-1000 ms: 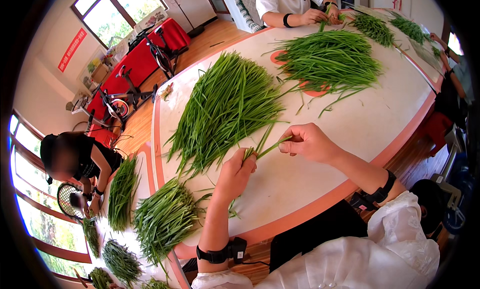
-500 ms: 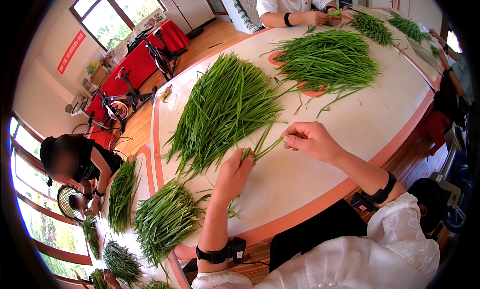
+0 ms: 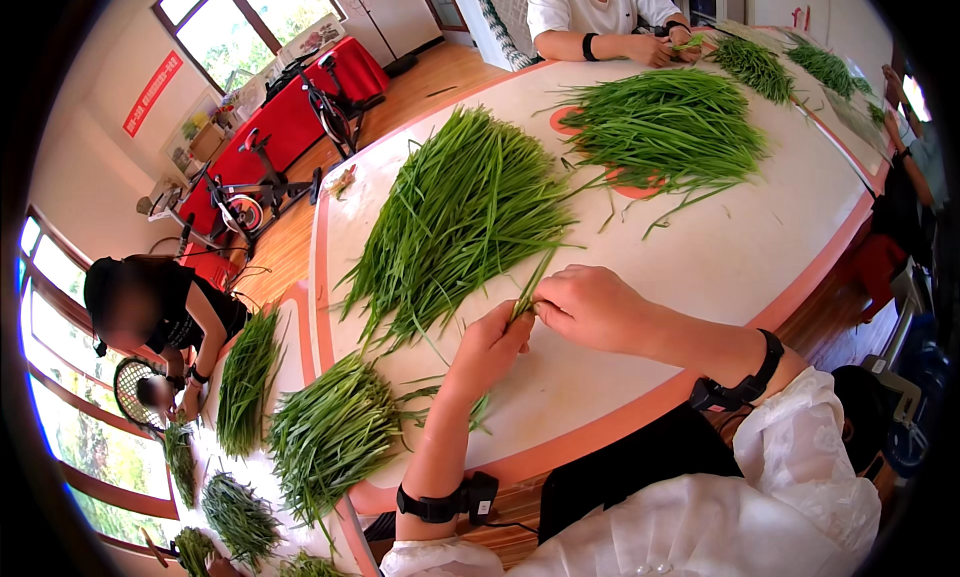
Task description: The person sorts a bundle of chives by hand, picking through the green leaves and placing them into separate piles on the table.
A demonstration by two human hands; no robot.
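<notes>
Both hands' grip pinching green stalk (image 3: 528,289), left hand (image 3: 490,347), right hand (image 3: 592,307), fingertips hide its base

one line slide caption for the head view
Left hand and right hand pinch a green stalk beside a large stalk pile.

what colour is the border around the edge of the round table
Orange-red, a band along the white table's rim, plainest in the head view just beyond the right hand.
</notes>
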